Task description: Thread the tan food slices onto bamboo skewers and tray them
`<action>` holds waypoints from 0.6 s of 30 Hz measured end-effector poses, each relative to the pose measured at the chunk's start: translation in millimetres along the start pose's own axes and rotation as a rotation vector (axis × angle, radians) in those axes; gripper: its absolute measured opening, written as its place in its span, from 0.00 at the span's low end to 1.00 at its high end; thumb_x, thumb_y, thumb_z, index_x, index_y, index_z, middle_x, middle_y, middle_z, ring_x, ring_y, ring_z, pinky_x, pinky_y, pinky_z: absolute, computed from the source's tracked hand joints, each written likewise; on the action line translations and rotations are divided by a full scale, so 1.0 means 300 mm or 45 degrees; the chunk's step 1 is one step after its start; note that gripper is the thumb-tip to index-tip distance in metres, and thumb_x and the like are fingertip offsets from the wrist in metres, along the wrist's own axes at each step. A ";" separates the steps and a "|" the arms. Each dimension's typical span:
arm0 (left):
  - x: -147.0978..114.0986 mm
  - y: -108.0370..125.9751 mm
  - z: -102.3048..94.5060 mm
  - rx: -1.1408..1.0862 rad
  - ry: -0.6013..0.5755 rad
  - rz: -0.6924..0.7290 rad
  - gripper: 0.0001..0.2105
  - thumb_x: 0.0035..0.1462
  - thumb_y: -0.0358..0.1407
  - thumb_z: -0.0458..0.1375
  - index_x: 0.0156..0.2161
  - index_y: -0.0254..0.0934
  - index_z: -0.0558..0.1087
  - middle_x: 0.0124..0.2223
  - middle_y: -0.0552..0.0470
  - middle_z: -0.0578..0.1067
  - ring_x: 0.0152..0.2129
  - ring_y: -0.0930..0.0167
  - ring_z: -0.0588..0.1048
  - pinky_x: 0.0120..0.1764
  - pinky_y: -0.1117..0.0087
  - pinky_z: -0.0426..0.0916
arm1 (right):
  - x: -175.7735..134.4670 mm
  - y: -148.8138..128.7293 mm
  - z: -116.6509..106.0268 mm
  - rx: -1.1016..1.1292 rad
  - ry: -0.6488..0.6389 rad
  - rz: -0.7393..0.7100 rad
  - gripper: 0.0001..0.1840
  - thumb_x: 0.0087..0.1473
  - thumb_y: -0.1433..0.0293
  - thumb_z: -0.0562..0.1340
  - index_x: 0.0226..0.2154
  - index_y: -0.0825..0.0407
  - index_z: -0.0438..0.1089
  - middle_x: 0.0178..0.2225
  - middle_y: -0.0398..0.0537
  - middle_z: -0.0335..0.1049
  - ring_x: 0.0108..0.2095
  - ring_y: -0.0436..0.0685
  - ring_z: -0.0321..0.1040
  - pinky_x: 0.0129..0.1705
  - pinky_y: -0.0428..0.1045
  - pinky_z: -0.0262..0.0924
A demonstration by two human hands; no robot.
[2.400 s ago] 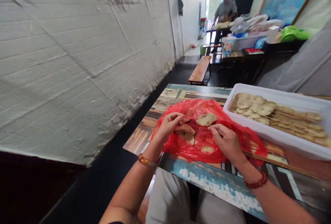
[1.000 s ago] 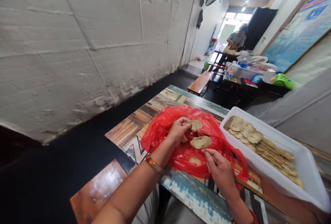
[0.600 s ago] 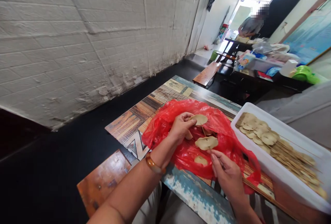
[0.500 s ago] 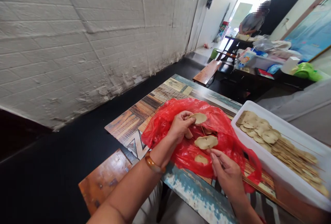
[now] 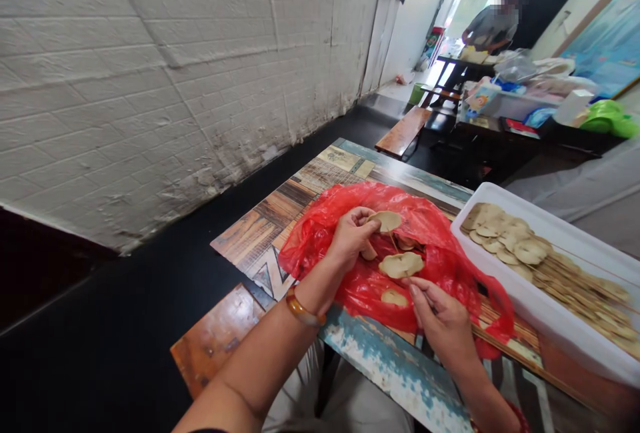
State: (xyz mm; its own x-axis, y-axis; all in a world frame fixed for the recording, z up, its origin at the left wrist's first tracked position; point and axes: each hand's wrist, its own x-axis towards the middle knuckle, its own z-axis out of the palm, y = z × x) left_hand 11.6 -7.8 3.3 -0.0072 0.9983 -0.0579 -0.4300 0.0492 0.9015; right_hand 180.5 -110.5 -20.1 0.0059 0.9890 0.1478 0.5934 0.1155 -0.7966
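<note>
My left hand pinches a thin, round beige slice by its left edge. Just below it, a second, wavy-edged beige slice sits on a thin wooden skewer, whose stick shows between the two slices. My right hand is closed at the lower slice's bottom edge, gripping the skewer; its fingers hide most of the stick there. Both hands are over an opened red plastic bag. Another loose slice lies on the bag, and darker pieces show inside its mouth.
A white plastic tub holding several skewered slices stands at the right. The patterned table carries the bag and tub; long sticks lie near its front edge. Benches and a cluttered table stand around. A person stands at the back.
The camera view has shifted slightly, moving the table and tub a little in the picture. Both hands keep their holds, and the two slices stay about the same distance apart.
</note>
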 end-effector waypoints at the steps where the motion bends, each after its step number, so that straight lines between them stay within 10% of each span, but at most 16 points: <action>1: 0.000 -0.001 0.000 -0.004 -0.003 0.000 0.10 0.38 0.33 0.63 0.28 0.33 0.69 0.23 0.57 0.70 0.17 0.80 0.65 0.21 0.79 0.58 | 0.000 -0.001 0.000 0.000 0.000 -0.002 0.18 0.55 0.59 0.55 0.38 0.54 0.74 0.37 0.53 0.77 0.36 0.59 0.74 0.40 0.51 0.68; 18: -0.003 -0.014 -0.009 0.026 0.026 -0.009 0.10 0.39 0.35 0.63 0.28 0.34 0.68 0.23 0.56 0.70 0.17 0.79 0.66 0.20 0.80 0.56 | 0.000 0.005 0.007 0.005 -0.038 -0.026 0.17 0.56 0.60 0.54 0.38 0.52 0.73 0.39 0.53 0.77 0.38 0.58 0.74 0.41 0.51 0.67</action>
State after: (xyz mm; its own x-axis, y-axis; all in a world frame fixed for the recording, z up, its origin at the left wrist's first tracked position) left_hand 11.0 -9.1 -1.7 -0.0229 0.9970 -0.0733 -0.4116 0.0575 0.9095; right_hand 179.7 -110.1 -22.3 -0.0303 0.9887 0.1467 0.5900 0.1362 -0.7958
